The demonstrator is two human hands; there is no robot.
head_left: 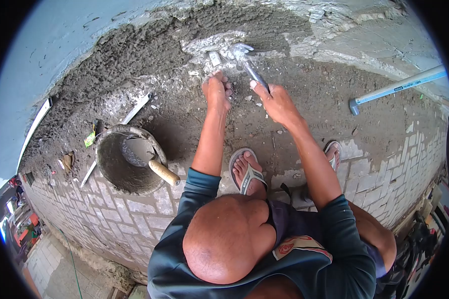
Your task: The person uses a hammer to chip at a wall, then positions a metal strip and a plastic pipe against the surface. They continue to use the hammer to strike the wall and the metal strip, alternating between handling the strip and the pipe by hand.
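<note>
- Evidently chipping work at the foot of the wall [60, 35]. The right hand [277, 102] is closed round the handle of a hammer [252, 70], whose head is blurred (mid-swing, I judge) over the patch of broken plaster [212, 45].
- The left hand [217, 92] is just beside the hammer, fingertips bunched down into the rubble. I cannot tell whether it pinches something or only steadies.
- The hammer head sits just beside a pale loose chunk [214, 59], near the left fingertips. My judgement is that those fingers want drawing off the strike line, or anything held should be gripped low and from the side.
- Short blows from the wrist would suit better than big swings. The target is small and the other hand is near.
- Working from the cracked edge inward looks sensible, so that pieces flake off rather than fly. The head is right above the work, so chips could come up.
- The person squats, and a sandalled foot [247, 172] with bare toes is directly below the hands. Falling bits would land close to the toes, so the foot is better shifted back.
- A bucket [101, 149] with a trowel [163, 172] in it stands to the left, well apart from both hands. A long level [399, 85] lies to the right, also well apart. Neither crowds the swing.
</note>
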